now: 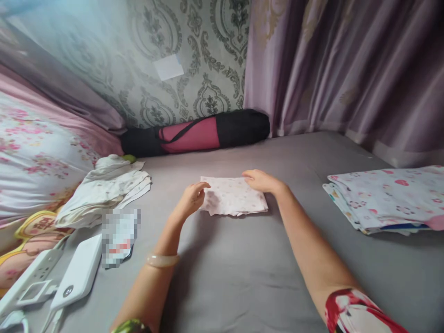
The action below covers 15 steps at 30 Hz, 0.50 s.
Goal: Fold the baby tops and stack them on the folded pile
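Observation:
A folded white cloth [236, 196] with a faint pinkish print lies on the grey sheet in front of me. My left hand [193, 199] is at its left edge, with the fingers bent around the border. At the far right corner, my right hand [260, 180] grips the cloth, its fingertips on the upper edge. Parts of the fingers on both hands are hidden, the left ones partly behind the hand itself. A pale bangle [162, 261] circles my left wrist.
On the right lies a stack of folded printed cloths [388, 196]. To the left are crumpled white cloths [107, 185], a white power bank [78, 273], a power strip [33, 277] and a blurred-out packet [120, 238]. A black and red long bag [194, 134] lies along the wall.

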### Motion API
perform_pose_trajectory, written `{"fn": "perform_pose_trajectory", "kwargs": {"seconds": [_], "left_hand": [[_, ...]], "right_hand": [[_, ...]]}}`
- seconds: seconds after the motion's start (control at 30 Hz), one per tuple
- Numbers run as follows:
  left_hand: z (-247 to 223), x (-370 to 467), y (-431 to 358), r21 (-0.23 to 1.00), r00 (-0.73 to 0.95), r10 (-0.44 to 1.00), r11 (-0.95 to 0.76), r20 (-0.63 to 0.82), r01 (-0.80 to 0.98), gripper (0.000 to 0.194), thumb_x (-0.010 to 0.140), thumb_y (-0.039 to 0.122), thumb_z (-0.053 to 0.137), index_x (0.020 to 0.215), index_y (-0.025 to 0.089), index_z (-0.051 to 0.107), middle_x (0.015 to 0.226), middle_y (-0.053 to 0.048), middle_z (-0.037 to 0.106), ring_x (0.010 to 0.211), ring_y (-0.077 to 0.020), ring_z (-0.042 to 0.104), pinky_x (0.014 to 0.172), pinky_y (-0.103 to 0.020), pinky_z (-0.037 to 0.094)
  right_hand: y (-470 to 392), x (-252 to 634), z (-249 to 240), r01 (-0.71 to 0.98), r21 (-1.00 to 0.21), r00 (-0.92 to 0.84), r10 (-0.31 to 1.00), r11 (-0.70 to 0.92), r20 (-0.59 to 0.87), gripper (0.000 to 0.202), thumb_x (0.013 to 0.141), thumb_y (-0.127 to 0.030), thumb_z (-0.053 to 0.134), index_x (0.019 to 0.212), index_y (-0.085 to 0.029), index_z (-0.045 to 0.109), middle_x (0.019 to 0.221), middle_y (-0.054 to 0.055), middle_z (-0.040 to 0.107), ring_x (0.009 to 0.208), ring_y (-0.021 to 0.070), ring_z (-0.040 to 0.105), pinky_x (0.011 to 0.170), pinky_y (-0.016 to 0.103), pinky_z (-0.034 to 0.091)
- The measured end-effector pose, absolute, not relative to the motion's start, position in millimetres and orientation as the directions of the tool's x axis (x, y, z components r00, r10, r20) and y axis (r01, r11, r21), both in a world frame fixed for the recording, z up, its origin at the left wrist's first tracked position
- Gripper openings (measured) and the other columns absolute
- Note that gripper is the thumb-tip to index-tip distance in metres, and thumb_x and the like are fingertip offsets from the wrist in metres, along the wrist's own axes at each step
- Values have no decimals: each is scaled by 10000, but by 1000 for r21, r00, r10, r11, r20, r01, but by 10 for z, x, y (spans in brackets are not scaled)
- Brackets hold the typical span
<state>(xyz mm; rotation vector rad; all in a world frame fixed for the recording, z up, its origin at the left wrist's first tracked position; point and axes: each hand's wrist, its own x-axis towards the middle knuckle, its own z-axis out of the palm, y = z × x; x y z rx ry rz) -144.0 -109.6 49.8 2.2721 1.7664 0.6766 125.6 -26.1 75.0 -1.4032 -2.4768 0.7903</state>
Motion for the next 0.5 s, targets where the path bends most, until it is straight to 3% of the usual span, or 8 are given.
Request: {"fn": "perform_pose_trajectory", "kwargs": {"seconds": [0.13, 0.23, 0.33, 0.5], "left_hand": [[305, -1222, -941, 415, 190, 952, -277, 239, 866, 389, 838, 83, 395, 1128, 189, 632, 1192, -84, 679, 1080, -192, 636, 977, -327, 467], [188, -1112, -902, 377, 220, 950, -292, 223, 879, 359, 887, 118, 382, 1167, 173, 599, 1278, -116, 621, 1198, -217, 570, 1033, -389, 435], [121, -1035, -904, 306, 190, 965, -238, 178, 922, 372, 944, 173, 342, 1259, 159, 540, 1386, -143, 542, 1333, -242, 457, 1114, -464, 343], [66, -948, -895, 236, 107, 990, -126, 92, 964, 452, 989, 263, 322, 1411, 137, 422, 1522, -157, 397, 1442, -263, 306, 1174, -484, 235]], "right_hand": [[-547, 701, 498, 803, -368, -509, 860, 469, -13, 561, 971, -268, 331, 1476, -24, 357, 1537, 186, 357, 1434, 270, 306, 1170, 409, 237], [-722, 470, 293, 813, -276, -528, 849, 513, 24, 607, 986, -310, 268, 1504, 7, 278, 1587, 184, 234, 1481, 290, 161, 1199, 472, 108], [-750, 409, 156, 828, -230, -510, 857, 512, 74, 621, 982, -317, 235, 1510, 8, 263, 1597, 167, 209, 1487, 274, 133, 1205, 465, 59], [-641, 430, 71, 833, -228, -518, 856, 505, 2, 632, 969, -314, 212, 1517, -4, 259, 1597, 150, 220, 1484, 254, 153, 1206, 449, 67]]}}
